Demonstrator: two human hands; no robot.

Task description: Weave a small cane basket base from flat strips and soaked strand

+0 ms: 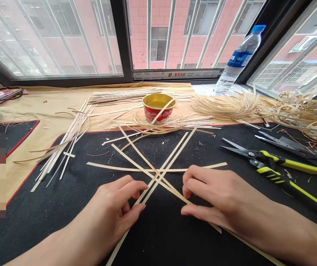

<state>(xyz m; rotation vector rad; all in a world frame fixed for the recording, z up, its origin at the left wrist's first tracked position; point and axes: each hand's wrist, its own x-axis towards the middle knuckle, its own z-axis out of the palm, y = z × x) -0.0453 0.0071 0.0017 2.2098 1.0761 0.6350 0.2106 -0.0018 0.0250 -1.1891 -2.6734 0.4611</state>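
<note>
Several flat bamboo strips point(172, 160) cross one another in a star on the black mat point(164, 236). My left hand point(121, 203) is at the lower left of the crossing, its index fingertip at a pair of slanting strips. Its thumb stands apart from that finger, and the strips run between and under them. Lower right of the crossing, my right hand point(212, 195) has curled fingers with a gap to the thumb. A slanting strip passes beneath it, and one horizontal strip point(108, 166) runs behind its knuckles. Neither hand visibly grips a strip.
Yellow-black pliers point(269, 162) and dark scissors point(288, 142) lie at the right. A red paper bowl point(158, 111) stands behind the crossing. Loose strips point(66, 144) lie left, coiled strips point(227, 103) back right. A water bottle point(238, 59) leans by the window.
</note>
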